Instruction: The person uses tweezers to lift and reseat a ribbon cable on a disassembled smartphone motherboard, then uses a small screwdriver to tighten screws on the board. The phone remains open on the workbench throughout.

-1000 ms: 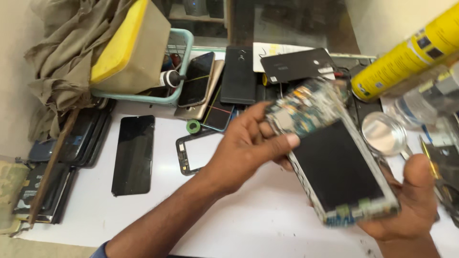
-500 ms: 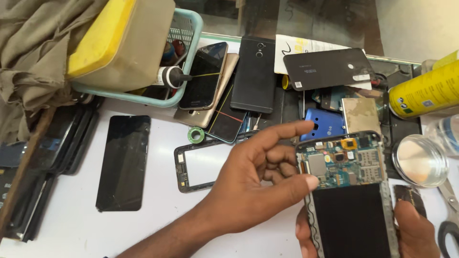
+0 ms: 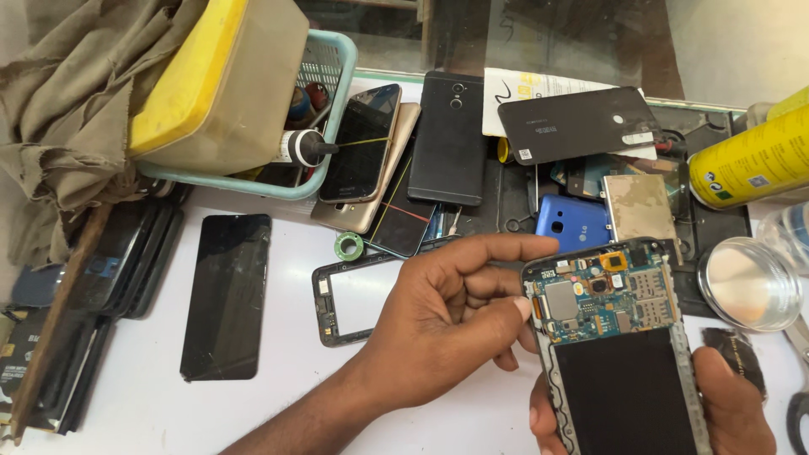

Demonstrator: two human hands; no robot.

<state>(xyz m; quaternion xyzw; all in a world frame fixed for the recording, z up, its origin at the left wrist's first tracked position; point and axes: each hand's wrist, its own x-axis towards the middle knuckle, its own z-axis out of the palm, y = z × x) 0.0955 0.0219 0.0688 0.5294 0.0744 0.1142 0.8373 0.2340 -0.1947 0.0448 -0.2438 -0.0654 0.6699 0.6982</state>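
A white table (image 3: 253,404) is seen from above, strewn with phone parts. At its upper left a crumpled beige cloth (image 3: 76,109) is draped, and beside it a light blue plastic basket (image 3: 333,118) is set; in the basket a large box with a yellow lid (image 3: 223,84) is tilted, and a small tube with a black nozzle (image 3: 305,147) is lodged at the basket's near side. Against the basket's right wall several phones are leaned, among them a black phone (image 3: 447,139) lying back up. Further right a yellow spray can (image 3: 750,164) is laid on its side, and below it a round shallow metal dish (image 3: 748,282) is placed.

Left of centre a loose black screen panel (image 3: 226,295) is laid flat, with an empty black phone frame (image 3: 354,299) beside it.

At the lower right an opened phone (image 3: 619,354) with its circuit board exposed is gripped from beneath by the right hand (image 3: 733,413), fingers wrapped round both edges. The left hand (image 3: 447,324) is held at the phone's upper left edge, loosely curled and holding nothing, its thumb touching the frame beside the board.
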